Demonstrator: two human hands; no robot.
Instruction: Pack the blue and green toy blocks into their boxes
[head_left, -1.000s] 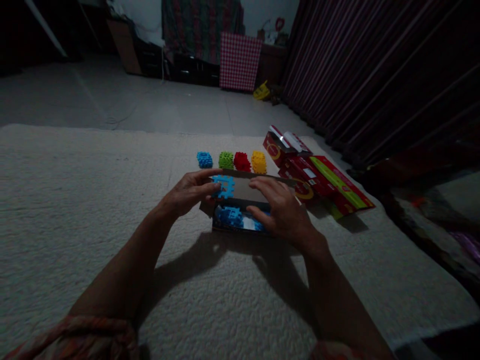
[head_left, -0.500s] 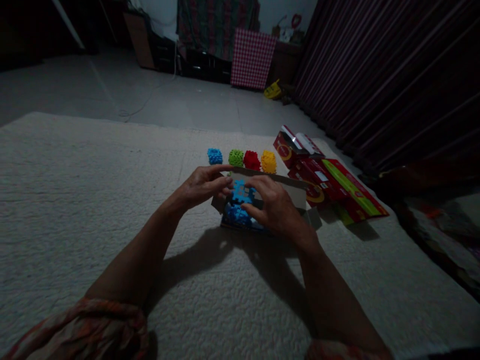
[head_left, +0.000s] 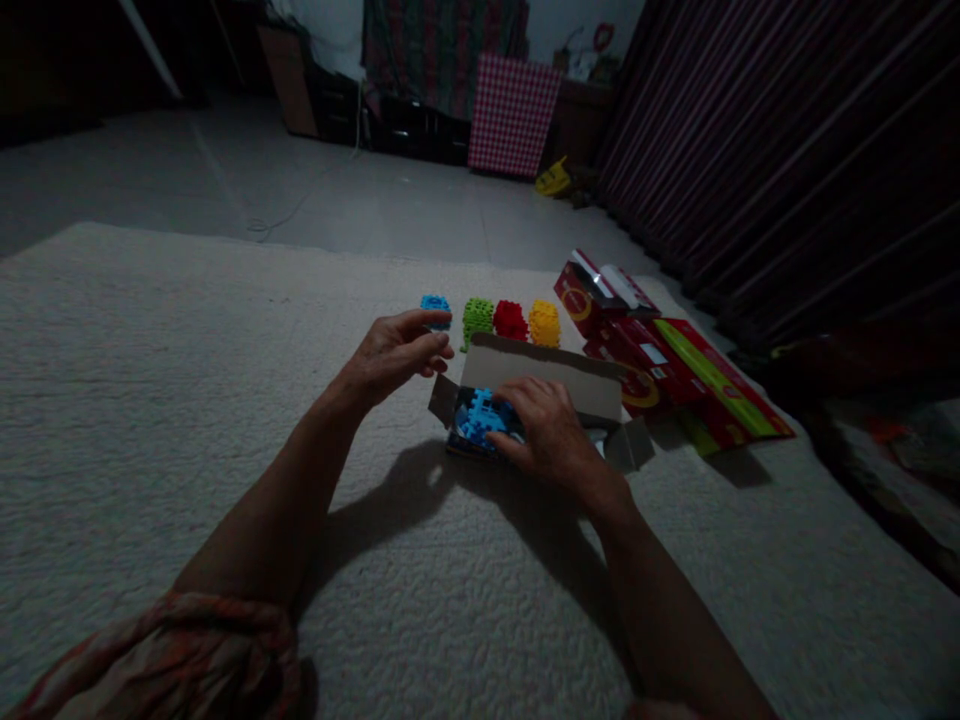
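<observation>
An open cardboard box lies on a pale rug, with blue interlocking plastic pieces inside it. My right hand rests in the box, its fingers curled over a blue piece at the left end. My left hand hovers just left of the box flap with its fingers loosely apart and nothing in them. Behind the box stands a row of small built cubes: blue, green, red and yellow. The blue cube is partly hidden by my left fingers.
Red printed cartons, one with a green stripe, lie to the right of the box. A dark striped curtain hangs on the right. Bare floor lies beyond the rug, with a checkered panel and furniture at the far wall.
The blue piece that both hands held above the box has gone down into it with my right hand. My left hand has let go and drawn back to the left.
</observation>
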